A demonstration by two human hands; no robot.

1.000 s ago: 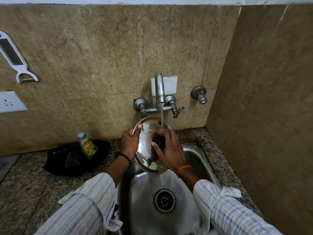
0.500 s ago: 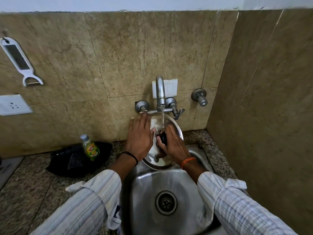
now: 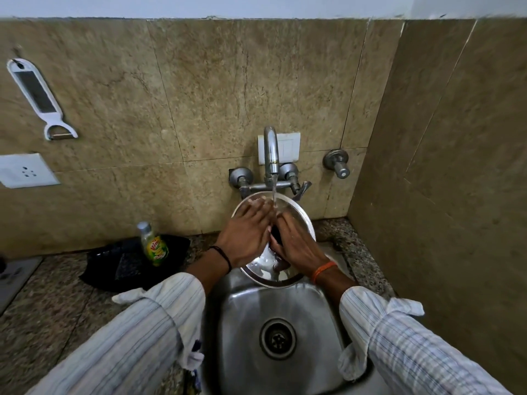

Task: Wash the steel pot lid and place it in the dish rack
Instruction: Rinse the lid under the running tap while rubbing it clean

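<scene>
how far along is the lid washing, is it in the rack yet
Not yet. Done: the tap is running and the steel lid is under the stream over the sink. In hand: the right hand holds the lid at its dark knob while the left hand lies flat on its face. Left: finishing the wash and racking it; no rack is in view.

Dim, even indoor light, with no hard shadows. Soft glints on the steel sink (image 3: 285, 303) and faucet (image 3: 271, 149), a brighter sheen on the wet pot lid (image 3: 302, 218). Strong wide-angle bending at the edges (wall line bowed, sleeves stretched). Slightly blurred at the fingers (image 3: 256, 206) under the water stream (image 3: 274, 192); murky dark tray (image 3: 128, 260) on the worktop (image 3: 42, 303).
</scene>
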